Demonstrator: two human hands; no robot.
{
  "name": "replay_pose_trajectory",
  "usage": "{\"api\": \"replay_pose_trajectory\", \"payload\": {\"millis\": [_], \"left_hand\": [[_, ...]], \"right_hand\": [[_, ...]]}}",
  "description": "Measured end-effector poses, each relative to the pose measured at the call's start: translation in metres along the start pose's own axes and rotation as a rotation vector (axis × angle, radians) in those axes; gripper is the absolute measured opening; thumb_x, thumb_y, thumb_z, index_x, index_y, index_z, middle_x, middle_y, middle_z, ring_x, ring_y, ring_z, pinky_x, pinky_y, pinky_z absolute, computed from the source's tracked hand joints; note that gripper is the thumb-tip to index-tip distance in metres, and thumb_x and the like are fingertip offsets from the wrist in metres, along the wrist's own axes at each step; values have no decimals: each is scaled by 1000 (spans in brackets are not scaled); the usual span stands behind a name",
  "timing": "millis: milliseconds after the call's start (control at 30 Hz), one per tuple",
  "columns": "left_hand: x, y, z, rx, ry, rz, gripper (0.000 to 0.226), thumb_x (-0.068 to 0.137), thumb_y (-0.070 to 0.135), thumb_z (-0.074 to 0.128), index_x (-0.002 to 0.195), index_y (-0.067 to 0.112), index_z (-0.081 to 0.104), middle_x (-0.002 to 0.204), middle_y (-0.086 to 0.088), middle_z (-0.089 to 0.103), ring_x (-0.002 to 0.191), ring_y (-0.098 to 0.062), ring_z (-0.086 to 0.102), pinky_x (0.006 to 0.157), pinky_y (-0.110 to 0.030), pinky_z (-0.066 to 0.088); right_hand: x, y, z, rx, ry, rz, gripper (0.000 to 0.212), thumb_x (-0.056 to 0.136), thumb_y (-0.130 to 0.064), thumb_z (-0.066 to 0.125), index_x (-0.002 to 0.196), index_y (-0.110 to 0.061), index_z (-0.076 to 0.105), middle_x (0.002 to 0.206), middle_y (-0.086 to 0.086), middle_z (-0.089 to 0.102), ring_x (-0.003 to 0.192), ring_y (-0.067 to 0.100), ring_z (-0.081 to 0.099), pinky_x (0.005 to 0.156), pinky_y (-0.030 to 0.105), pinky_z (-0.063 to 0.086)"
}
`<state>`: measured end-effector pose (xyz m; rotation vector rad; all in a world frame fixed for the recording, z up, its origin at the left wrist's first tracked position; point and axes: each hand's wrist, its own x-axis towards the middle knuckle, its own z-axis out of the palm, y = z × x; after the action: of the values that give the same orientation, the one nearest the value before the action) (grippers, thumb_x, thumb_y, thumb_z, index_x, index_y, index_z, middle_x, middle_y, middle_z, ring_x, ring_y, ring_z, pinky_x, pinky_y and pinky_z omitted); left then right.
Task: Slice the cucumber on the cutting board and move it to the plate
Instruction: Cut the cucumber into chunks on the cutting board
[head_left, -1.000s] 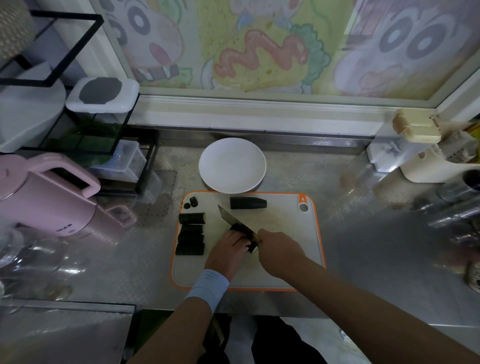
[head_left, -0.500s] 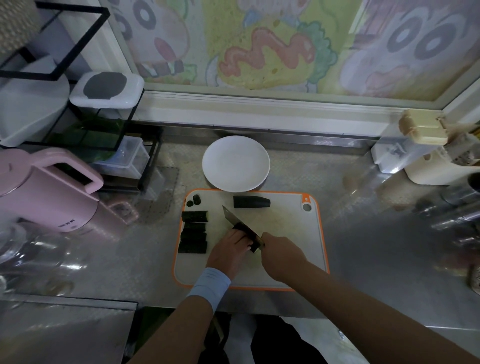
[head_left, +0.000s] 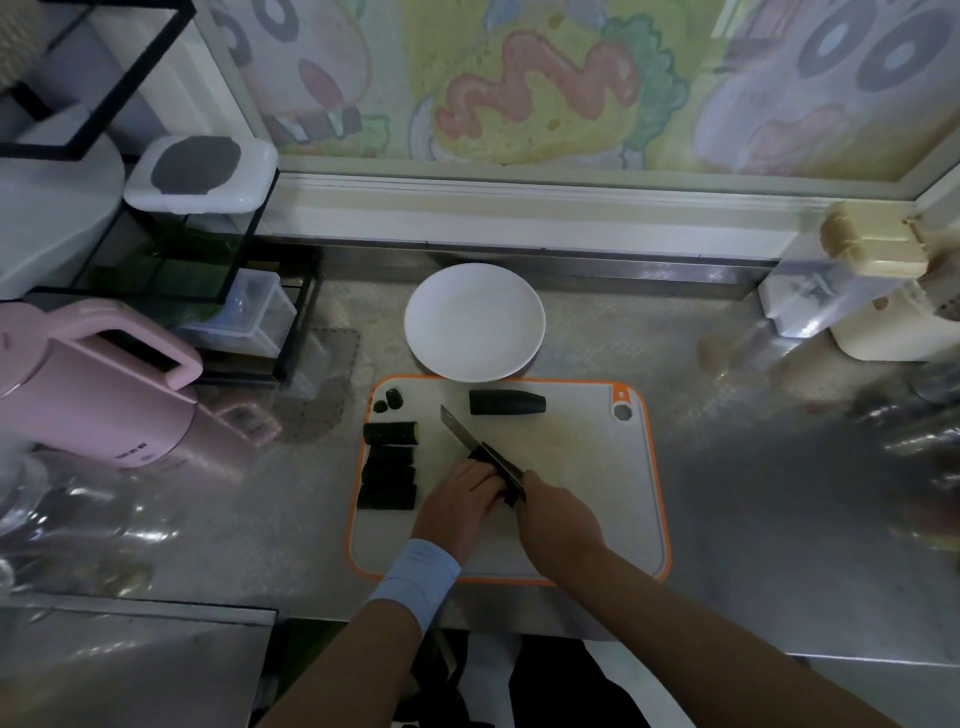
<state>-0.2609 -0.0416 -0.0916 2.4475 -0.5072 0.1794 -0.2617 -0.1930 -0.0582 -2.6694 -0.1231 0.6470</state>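
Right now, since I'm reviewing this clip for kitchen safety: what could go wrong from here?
1. The left hand grips the dark green cucumber piece right against the blade of the steel knife that the right hand holds; that hand could get nicked.
2. The cut cucumber chunks lie along the left rim of the orange-edged white cutting board; a nudge might push them onto the metal counter.

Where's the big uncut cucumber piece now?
Head view: the cucumber piece lies at the cutting board's far edge, just below the plate, beyond the knife tip.
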Motion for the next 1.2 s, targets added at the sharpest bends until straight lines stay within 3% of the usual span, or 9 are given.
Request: {"api": "replay_pose_trajectory", "payload": {"millis": [100,200,367,633,800,967,1100,1200], "left_hand": [[5,-4,-3,31,-30,57,23,85,18,49,91,11,70,97,-4,65,93,-14,49,80,-21,44],[12,-7,-4,115,-90,136,15,77,12,65,92,12,69,97,-5,63,91,-19,52,78,-28,46],[31,-9,-8,184,-239,172,32,61,8,83,89,16,68,94,-3,67,87,-24,60,80,-31,50],[49,-16,-18,300,-428,200,32,83,8,62,114,8,59,118,-14,57,107,-32,49,88,-40,46],[45,-38,-42,249,-334,96,40,94,20,53,132,9,46,126,-12,49,111,-27,50,93,-37,45],[62,-70,-78,332,-259,-109,38,88,13,57,126,11,54,122,-12,53,109,-31,53,92,-42,46],[86,-92,-77,374,-378,-69,58,52,8,88,106,15,68,102,-8,66,87,-24,66,76,-30,54],[101,-79,-85,339,-406,-140,30,70,20,80,99,22,71,100,4,69,91,-12,65,77,-21,52]], "right_hand": [[7,0,-5,32,-15,7,19,99,-30,37,102,-14,46,91,9,63,69,24,52,60,31,36],[9,6,-18,89,-19,28,19,99,-33,39,94,-16,47,87,8,61,69,22,49,60,30,35],[10,9,-47,109,71,35,22,98,-36,41,82,-21,43,68,-2,52,59,15,49,49,28,34],[19,10,-63,130,127,70,22,99,-35,40,85,-20,47,70,1,55,65,21,54,54,32,40],[29,4,-62,161,130,83,25,98,-38,42,80,-21,46,69,1,56,63,21,56,52,32,40],[48,-9,-61,222,151,96,21,97,-35,43,84,-20,50,70,0,58,62,19,58,54,35,49],[60,-9,-60,229,162,95,22,96,-36,43,82,-21,47,69,1,57,63,23,58,58,41,52],[66,-6,-64,238,175,87,24,97,-36,42,81,-20,47,67,1,55,61,23,56,52,36,44]]}}
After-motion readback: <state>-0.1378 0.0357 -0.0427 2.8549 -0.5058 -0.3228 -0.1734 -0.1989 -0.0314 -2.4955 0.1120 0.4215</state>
